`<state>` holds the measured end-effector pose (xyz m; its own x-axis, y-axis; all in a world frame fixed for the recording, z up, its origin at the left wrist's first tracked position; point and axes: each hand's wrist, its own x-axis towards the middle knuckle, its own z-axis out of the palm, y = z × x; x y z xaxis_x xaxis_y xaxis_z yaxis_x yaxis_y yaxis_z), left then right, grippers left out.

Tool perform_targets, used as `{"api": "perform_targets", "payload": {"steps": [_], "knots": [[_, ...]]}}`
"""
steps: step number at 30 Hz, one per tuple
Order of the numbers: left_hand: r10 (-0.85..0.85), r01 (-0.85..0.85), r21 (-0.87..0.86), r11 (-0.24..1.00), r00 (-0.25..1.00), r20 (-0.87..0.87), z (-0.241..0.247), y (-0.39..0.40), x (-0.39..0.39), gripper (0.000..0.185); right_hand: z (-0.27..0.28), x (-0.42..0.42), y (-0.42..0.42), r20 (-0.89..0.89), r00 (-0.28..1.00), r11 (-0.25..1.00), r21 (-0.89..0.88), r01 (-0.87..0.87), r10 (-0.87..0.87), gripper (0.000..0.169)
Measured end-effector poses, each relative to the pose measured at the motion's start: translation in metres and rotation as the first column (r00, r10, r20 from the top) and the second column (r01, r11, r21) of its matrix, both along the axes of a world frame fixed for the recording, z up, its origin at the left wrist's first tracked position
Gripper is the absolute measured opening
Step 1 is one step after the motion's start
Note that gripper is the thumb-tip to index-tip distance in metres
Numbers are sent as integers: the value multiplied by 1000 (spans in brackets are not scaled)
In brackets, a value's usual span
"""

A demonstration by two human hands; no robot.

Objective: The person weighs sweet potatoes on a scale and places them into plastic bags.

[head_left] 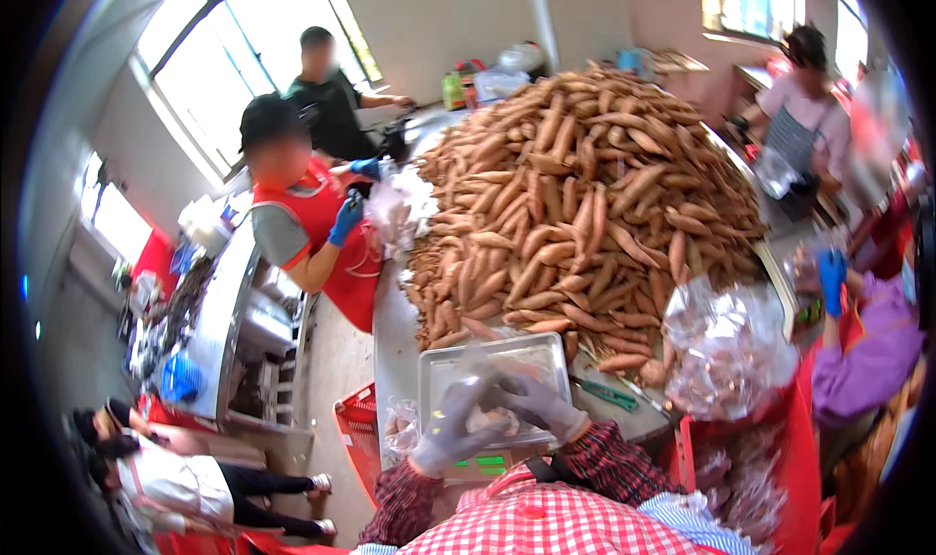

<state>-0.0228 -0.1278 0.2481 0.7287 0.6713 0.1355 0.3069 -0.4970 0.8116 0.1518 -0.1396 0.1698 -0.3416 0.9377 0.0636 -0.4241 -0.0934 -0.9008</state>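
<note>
My left hand (457,427) and my right hand (537,405), both in grey gloves, are close together over a metal tray (431,365) on a scale with a lit green display (490,461). Between them is a blurred clear plastic bag (491,417); its contents are hard to make out, and both hands seem to hold it. Beyond the tray rises a large heap of sweet potatoes (570,211). Right of the tray lie a green-handled tool (608,394) and a thin knife-like tool (647,400). A pile of clear plastic bags (720,350) is further right.
A red crate (793,438) with bagged produce stands at the right, another red crate (357,423) at the left. A small filled bag (401,427) lies left of the tray. Workers stand round the table: one in a red apron (329,240), one in purple sleeves (866,357), several others.
</note>
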Motion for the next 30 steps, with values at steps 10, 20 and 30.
{"api": "perform_targets", "payload": {"steps": [10,20,30], "knots": [[131,62,-544,837,942,308,-57,36,26,31,-21,44,-19,-109,984,967,-200,-158,138,33],[55,-79,-149,986,986,-159,-115,13,-31,29,-56,26,-9,-808,589,796,-338,-501,28,32],[475,129,-792,597,738,478,-125,6,-44,22,-81,35,9,-263,926,952,-211,220,-272,55]]}}
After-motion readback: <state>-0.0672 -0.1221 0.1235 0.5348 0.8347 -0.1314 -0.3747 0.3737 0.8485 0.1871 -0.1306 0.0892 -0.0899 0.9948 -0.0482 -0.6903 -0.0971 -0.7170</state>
